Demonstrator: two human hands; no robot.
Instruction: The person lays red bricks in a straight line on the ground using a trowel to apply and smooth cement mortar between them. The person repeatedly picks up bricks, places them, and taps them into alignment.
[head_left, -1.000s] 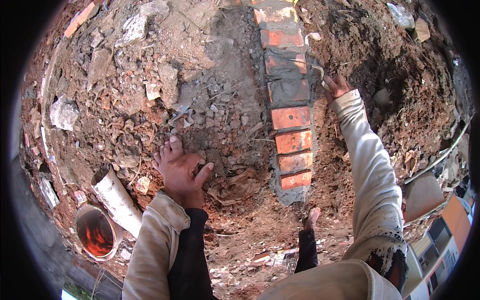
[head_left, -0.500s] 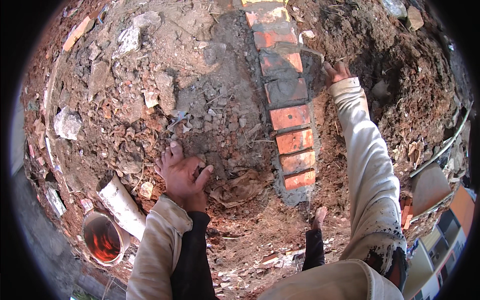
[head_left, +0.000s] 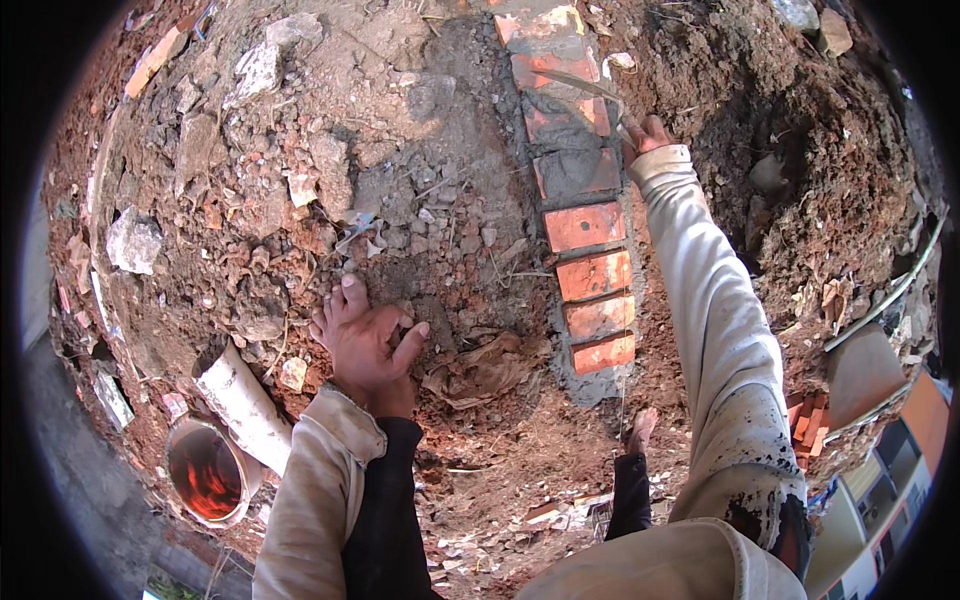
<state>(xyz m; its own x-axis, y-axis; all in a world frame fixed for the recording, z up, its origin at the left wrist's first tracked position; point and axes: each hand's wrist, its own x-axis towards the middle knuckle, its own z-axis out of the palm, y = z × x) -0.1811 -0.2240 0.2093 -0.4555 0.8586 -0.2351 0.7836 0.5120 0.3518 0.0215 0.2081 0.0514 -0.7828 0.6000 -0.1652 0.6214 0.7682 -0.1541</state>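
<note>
My right hand is closed around the handle of a trowel at the right side of a brick course. The trowel's thin blade reaches left across the mortar-smeared bricks towards the far end. Grey wet mortar lies over several bricks, while the nearer ones show bare orange faces with mortar between them. Left of the course, my left hand rests on my bare left foot, thumb spread away and no tool in it. The foot partly blends with the fingers.
A white pipe and a round bucket-like container with a reddish inside stand at lower left. My other bare foot is near the course's near end, by a thin string. Stones and rubble cover the soil; bricks lie at right.
My right hand with the trowel has moved slightly left and towards the far end, and the blade has shifted up along the bricks. My left hand stays put.
</note>
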